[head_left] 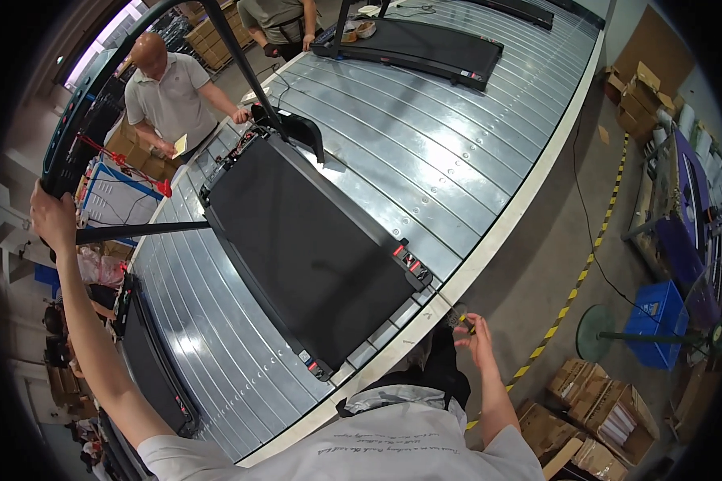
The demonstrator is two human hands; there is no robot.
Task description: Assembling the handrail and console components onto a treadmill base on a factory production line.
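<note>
A black treadmill lies on the metal slat conveyor in front of me, its uprights and console raised at the far left. My left hand is closed round the edge of the treadmill's console, arm stretched out. Beside the treadmill's rear right corner, my right hand holds a screwdriver with a yellow and black handle. Its thin shaft points to the rear end cap; whether the tip is seated there is too small to tell. Red and white labels mark both rear corners.
The slat conveyor carries another treadmill farther on and one at the left. Across it stands a person with a hand by the motor end. A fan stand, blue bin and cartons occupy the right floor.
</note>
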